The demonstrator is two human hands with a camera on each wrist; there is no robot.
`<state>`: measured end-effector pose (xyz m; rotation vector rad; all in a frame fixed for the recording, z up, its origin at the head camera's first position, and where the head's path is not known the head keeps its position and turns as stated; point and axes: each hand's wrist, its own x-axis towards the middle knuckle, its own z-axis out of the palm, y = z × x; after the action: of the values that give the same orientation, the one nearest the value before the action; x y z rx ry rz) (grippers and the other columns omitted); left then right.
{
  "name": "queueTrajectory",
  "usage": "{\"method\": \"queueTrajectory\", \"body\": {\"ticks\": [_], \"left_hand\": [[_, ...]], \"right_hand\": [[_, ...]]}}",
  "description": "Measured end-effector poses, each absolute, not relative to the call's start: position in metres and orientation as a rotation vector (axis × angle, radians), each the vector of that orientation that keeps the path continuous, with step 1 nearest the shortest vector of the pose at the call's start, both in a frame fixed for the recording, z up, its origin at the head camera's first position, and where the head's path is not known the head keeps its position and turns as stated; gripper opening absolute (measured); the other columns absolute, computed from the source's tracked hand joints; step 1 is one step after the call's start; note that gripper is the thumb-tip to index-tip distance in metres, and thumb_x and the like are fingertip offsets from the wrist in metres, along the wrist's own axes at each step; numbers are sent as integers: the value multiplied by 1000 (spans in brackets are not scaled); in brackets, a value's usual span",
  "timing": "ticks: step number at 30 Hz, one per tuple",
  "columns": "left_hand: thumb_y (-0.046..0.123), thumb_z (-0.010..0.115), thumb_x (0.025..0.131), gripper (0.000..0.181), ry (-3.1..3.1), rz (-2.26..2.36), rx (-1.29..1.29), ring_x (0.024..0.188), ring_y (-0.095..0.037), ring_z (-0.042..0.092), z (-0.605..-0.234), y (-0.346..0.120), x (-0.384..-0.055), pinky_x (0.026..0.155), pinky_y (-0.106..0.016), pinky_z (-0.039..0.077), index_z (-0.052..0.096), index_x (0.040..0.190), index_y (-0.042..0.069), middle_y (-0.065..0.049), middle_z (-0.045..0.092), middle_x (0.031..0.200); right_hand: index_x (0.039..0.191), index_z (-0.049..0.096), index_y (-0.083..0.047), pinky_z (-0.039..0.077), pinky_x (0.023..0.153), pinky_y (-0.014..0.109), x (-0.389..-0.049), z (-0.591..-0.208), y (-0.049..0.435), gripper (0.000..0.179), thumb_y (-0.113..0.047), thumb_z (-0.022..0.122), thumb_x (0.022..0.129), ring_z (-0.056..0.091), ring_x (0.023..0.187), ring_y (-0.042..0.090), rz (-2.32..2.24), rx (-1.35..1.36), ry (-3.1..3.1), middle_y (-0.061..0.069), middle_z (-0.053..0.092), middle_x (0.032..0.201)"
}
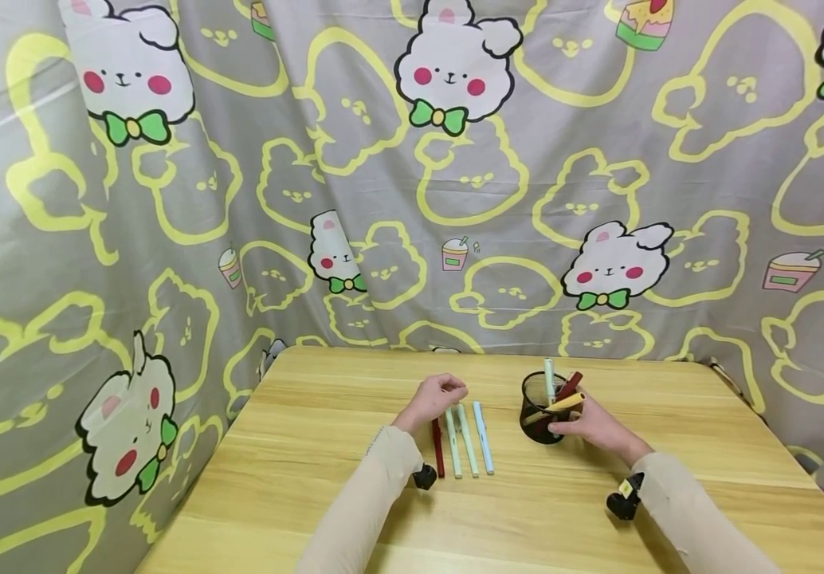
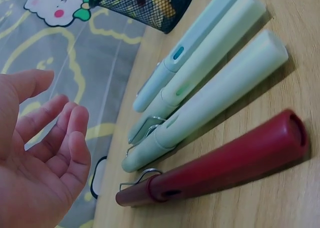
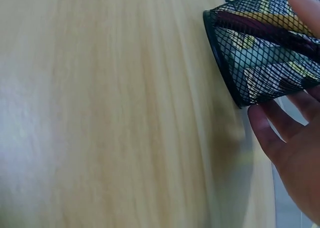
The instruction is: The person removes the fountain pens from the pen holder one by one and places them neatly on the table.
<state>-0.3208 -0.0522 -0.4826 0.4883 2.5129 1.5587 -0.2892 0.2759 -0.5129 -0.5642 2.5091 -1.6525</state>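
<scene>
A black mesh pen cup [image 1: 531,421] is gripped by my right hand [image 1: 602,429], thumb on the near side and fingers round the far side. Inside it stand a pale green pen [image 1: 549,376], a dark red pen [image 1: 568,387] and a yellow pen [image 1: 566,402]. In the right wrist view the cup's base [image 3: 220,62] is close over the table. My left hand [image 1: 435,400] hovers by the tops of a row of pens, fingers loosely bent and holding nothing. That row has a dark red pen [image 2: 220,163], two pale green pens [image 2: 215,97] and a light blue pen [image 1: 483,438].
The wooden table [image 1: 297,446] carries the row of pens left of the cup. A grey curtain [image 1: 383,191] with cartoon rabbits hangs behind the table and along its left side. Small black cameras [image 1: 624,502] are strapped at both wrists.
</scene>
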Motion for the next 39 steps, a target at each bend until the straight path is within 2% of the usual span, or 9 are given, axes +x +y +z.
{"method": "queueTrajectory", "body": {"ticks": [6, 11, 15, 19, 24, 28, 31, 34, 39], "left_hand": [[24, 60, 94, 26, 2419, 1662, 463, 95, -30, 61, -481, -47, -318, 83, -45, 50, 64, 111, 5, -5, 63, 97], [25, 62, 94, 29, 2304, 1813, 420, 95, -23, 61, -479, -36, -319, 86, -47, 48, 65, 112, 4, -4, 65, 100], [26, 61, 94, 29, 2261, 1872, 447, 91, -15, 61, -477, -24, -323, 86, -44, 49, 65, 113, 5, -3, 66, 101], [24, 60, 95, 27, 2219, 1922, 515, 93, -12, 61, -474, -11, -327, 84, -38, 51, 64, 114, 6, -3, 66, 104], [17, 62, 93, 27, 2118, 2023, 497, 99, -17, 61, -470, 9, -330, 89, -41, 49, 63, 117, 3, -7, 65, 110], [15, 63, 92, 28, 2107, 2037, 482, 99, -17, 61, -469, 24, -332, 89, -42, 49, 62, 117, 3, -7, 65, 110], [17, 63, 92, 28, 2101, 2030, 501, 99, -16, 61, -466, 34, -333, 89, -42, 49, 62, 118, 6, -4, 65, 109], [17, 64, 92, 29, 2104, 2030, 511, 99, -16, 61, -465, 43, -336, 88, -42, 49, 62, 119, 8, -3, 65, 109], [15, 65, 91, 30, 2117, 2040, 518, 101, -18, 62, -464, 52, -340, 90, -43, 48, 63, 120, 8, -8, 65, 114]], "right_hand": [[138, 29, 5, 42, 91, 44, -290, -515, 272, 76, -15, 76, 81, 44, 118, 45, -1648, -565, 2519, 29, 43, 130], [133, 41, 7, 38, 94, 44, -291, -515, 275, 64, -15, 75, 82, 45, 118, 41, -1591, -596, 2528, 25, 49, 128], [122, 54, 5, 35, 98, 48, -291, -518, 279, 48, -15, 74, 83, 45, 119, 39, -1568, -588, 2519, 23, 53, 125], [118, 57, 5, 32, 100, 55, -290, -517, 282, 42, -16, 72, 84, 42, 121, 46, -1563, -570, 2500, 24, 53, 124], [121, 54, 6, 34, 99, 52, -291, -516, 278, 48, -16, 73, 84, 43, 120, 43, -1542, -601, 2501, 25, 51, 126], [128, 48, 8, 38, 94, 37, -292, -517, 275, 58, -15, 75, 81, 48, 115, 27, -1533, -667, 2505, 25, 52, 126], [130, 44, 9, 41, 89, 31, -291, -516, 273, 63, -13, 76, 80, 50, 110, 20, -1538, -689, 2512, 26, 52, 125], [130, 45, 8, 42, 89, 32, -290, -516, 272, 63, -14, 77, 80, 51, 109, 19, -1542, -688, 2524, 26, 52, 125], [129, 48, 5, 40, 93, 38, -291, -516, 271, 61, -18, 77, 81, 49, 115, 26, -1520, -687, 2541, 22, 52, 127]]}}
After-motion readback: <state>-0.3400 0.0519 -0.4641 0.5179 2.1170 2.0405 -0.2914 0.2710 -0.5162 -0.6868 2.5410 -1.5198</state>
